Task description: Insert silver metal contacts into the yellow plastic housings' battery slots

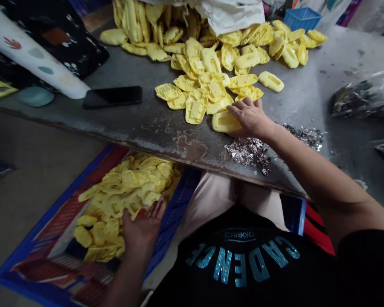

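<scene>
My right hand (251,117) is on the table with its fingers and thumb closed around the right end of a yellow plastic shell (224,122) with a rectangular recess. That shell lies at the near edge of a loose group of similar yellow shells (196,105). Just below the hand is a heap of small shiny metal pieces (248,151). My left hand (144,226) is lower, over the crate (51,226) beside my leg, palm turned up and fingers apart, holding nothing. Many yellow shells (128,183) fill that blue and red crate.
A large pile of yellow shells (141,25) spills from a white sack (233,15) at the back. A black phone (112,97) lies on the table's left, near a person's patterned sleeve (38,51). A blue basket (302,19) and a plastic bag of dark parts (365,98) are right.
</scene>
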The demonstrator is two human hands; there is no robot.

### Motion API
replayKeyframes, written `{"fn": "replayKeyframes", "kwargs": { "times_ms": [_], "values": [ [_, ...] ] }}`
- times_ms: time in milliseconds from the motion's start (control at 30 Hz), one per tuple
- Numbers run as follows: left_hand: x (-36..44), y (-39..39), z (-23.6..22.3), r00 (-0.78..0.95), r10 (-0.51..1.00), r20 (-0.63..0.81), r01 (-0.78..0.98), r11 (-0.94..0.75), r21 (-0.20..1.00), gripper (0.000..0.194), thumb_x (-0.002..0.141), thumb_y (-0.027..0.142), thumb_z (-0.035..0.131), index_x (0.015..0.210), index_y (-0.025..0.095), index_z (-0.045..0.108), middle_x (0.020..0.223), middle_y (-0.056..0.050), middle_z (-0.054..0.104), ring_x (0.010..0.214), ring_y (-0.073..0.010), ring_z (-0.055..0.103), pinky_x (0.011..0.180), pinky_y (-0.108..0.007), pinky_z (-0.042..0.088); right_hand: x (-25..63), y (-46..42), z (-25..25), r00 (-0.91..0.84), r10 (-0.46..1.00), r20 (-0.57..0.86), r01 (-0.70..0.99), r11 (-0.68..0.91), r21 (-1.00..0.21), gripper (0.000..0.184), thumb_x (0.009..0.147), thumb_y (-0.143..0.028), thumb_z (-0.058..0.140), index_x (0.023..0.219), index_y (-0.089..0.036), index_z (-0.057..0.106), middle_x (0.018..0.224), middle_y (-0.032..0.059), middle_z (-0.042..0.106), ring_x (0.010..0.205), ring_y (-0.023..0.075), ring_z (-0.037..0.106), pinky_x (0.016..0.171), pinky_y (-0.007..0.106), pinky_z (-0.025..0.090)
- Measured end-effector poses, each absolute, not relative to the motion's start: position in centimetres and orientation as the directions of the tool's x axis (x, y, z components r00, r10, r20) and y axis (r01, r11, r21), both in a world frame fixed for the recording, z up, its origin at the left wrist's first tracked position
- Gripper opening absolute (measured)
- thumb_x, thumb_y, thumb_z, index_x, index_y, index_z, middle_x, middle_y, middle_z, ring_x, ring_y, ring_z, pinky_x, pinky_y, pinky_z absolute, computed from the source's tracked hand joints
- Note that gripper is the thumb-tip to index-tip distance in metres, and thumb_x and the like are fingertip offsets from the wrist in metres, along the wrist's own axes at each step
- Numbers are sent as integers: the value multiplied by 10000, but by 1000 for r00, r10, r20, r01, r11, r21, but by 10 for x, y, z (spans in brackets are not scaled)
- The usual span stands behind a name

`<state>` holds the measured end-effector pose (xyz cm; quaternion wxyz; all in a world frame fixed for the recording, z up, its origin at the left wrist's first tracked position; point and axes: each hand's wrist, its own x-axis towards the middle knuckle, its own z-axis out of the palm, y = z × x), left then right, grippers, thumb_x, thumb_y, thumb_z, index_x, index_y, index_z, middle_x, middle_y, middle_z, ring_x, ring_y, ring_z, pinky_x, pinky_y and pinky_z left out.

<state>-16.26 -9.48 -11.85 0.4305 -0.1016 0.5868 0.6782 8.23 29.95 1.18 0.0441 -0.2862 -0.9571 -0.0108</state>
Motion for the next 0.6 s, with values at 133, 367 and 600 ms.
{"fn": "replayKeyframes", "kwargs": {
  "times_ms": [133,367,600],
  "values": [
    [-118,-67,-114,-606,571,-554,-640,63,765,274,1083,490,731,1123,221,702,1358,-176,856,1177,-261,865,887,-356,729,74,299,1,-828,541,149,550,835,26,676,889,-495,923,1414,-148,674,1464,233,675,1403,511,560,1161,779,488],
    [-57,10,-57,-520,842,-146,-382,-76,921,466,960,513,947,1340,261,854,1360,-136,892,1045,-242,872,776,-298,726,100,290,22,-742,601,296,432,767,-475,340,952,-468,772,1133,-245,589,1227,118,697,1140,306,620,1098,530,567],
    [-18,56,-18,-357,926,123,-370,-261,892,562,990,494,978,1455,213,832,1619,-148,789,1563,-352,705,1315,-536,577,148,192,29,-587,670,454,-144,465,-873,608,928,-814,821,1071,-302,525,1077,-8,668,907,179,619,808,351,640]
  ]
}}
